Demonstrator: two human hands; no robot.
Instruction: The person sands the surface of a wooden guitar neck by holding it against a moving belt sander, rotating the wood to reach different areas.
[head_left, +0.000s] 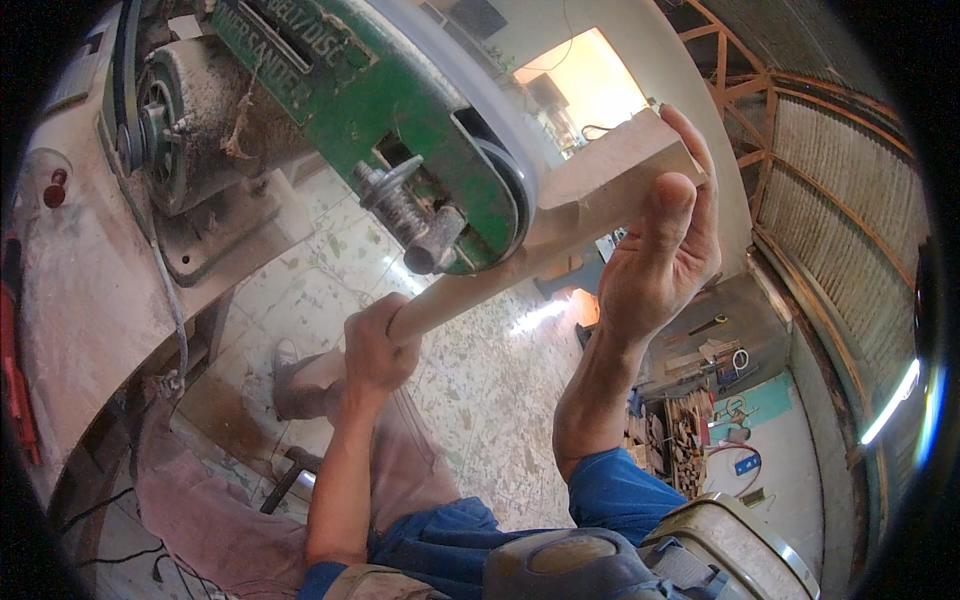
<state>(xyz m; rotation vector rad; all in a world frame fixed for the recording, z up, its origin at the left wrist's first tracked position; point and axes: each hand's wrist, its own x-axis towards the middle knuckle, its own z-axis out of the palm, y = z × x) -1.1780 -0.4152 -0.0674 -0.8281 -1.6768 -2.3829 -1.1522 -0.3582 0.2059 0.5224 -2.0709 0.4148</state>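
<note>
A pale wooden piece (625, 170) slants across the view, with a thick squared block at its upper right end and a narrow rounded shaft toward the lower left. My left hand (378, 345) is closed round the narrow shaft end. At the block end, my right hand (662, 240) grips the wood, its thumb on the near side and its fingers round the far corner. The middle of the piece lies against, or very close to, the rounded nose of a green belt sander (430, 140); exact contact is hidden by the machine's end.
A dusty motor (190, 120) with a belt drive stands on the workbench (90, 300) at left, where a cable hangs over the edge. A red tool (18, 370) lies at the far left. Stacked wood offcuts (680, 430) stand at right, above speckled floor tiles (480, 400).
</note>
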